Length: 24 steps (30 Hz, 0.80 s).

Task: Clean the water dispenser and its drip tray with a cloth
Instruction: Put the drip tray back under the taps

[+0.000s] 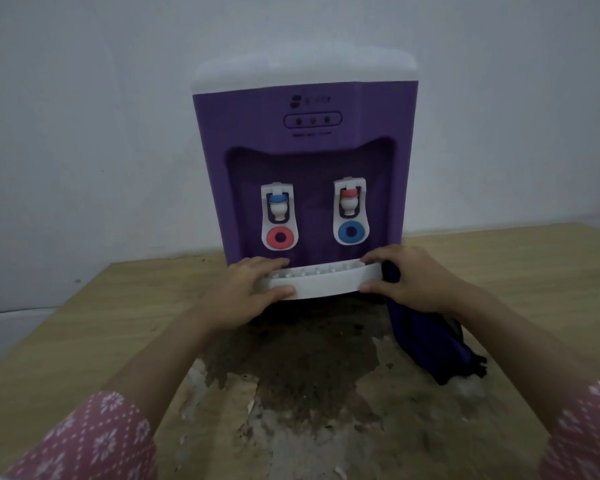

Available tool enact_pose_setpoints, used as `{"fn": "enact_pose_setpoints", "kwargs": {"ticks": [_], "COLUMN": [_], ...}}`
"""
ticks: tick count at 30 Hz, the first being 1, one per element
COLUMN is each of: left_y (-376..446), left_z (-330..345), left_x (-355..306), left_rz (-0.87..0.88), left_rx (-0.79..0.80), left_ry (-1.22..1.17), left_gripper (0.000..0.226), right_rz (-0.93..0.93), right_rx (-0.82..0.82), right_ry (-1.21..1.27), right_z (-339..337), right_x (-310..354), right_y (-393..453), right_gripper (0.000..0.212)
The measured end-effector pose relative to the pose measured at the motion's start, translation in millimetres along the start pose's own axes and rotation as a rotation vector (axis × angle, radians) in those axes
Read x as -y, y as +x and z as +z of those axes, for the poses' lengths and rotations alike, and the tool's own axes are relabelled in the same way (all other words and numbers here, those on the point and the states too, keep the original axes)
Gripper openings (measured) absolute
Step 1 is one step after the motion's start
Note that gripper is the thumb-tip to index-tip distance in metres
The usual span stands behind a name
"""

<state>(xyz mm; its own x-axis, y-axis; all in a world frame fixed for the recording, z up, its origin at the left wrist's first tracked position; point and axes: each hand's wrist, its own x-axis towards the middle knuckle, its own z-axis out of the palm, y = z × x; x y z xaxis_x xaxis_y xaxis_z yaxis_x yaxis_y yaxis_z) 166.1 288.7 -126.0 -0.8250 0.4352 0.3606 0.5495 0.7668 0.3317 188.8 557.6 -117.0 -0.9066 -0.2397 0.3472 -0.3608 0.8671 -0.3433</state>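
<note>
Gripping both ends, the left hand [246, 289] and right hand [413, 282] pinch the white plastic drip tray [323, 285] at the purple water dispenser [302, 161] base, a dark blue cloth [426, 337] tucked under the right palm; light, rigid, probably slick.

purple dispenser [302, 147], white drip tray [321, 287], dark blue cloth [426, 341].

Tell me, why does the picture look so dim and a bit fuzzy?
In the head view the light is low and bluish, so the purple dispenser looks dull. Its white top blurs into the wall, and its small print is unreadable. The wide lens bends the table edges, and the patterned sleeves look soft.
</note>
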Motion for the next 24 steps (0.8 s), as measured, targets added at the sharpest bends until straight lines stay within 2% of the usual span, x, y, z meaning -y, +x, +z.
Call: {"fn": "enact_pose_setpoints", "kwargs": {"ticks": [2,6,9,12,16,20,24], "left_y": [-3.3,-6.2,-10.3,-15.1,-21.2,-29.5,-35.9], "left_z": [2.6,14.1,19.7,19.8,16.3,3.6,-8.0], "left_x": [3.7,6.5,7.5,4.7,-9.1,-27.1,-46.1], "left_rz": [0.061,0.11,0.126,0.1,0.071,0.059,0.054], "left_rx": [0.002,-0.08,-0.115,-0.162,-0.228,-0.312,-0.341], "left_ry": [0.036,0.145,0.141,0.067,-0.058,-0.225,-0.232], "left_gripper": [0.059,0.051,0.047,0.043,0.034,0.029,0.027], "right_rz": [-0.005,0.005,0.004,0.013,0.042,0.054,0.015], "right_rx": [0.008,0.021,-0.049,-0.242,-0.431,-0.668,-0.924], "right_ry": [0.01,0.033,0.07,0.18,0.32,0.366,0.386], "right_z": [5.5,15.4,14.9,9.5,2.2,-17.1,-37.8], "right_x": [-6.2,-11.4,-12.4,-10.5,3.2,24.4,60.8], "right_y": [-0.2,-1.4,-4.2,-9.9,-18.3,-31.2,-41.8], "right_gripper": [0.05,0.05,0.049,0.047,0.06,0.039,0.029]}}
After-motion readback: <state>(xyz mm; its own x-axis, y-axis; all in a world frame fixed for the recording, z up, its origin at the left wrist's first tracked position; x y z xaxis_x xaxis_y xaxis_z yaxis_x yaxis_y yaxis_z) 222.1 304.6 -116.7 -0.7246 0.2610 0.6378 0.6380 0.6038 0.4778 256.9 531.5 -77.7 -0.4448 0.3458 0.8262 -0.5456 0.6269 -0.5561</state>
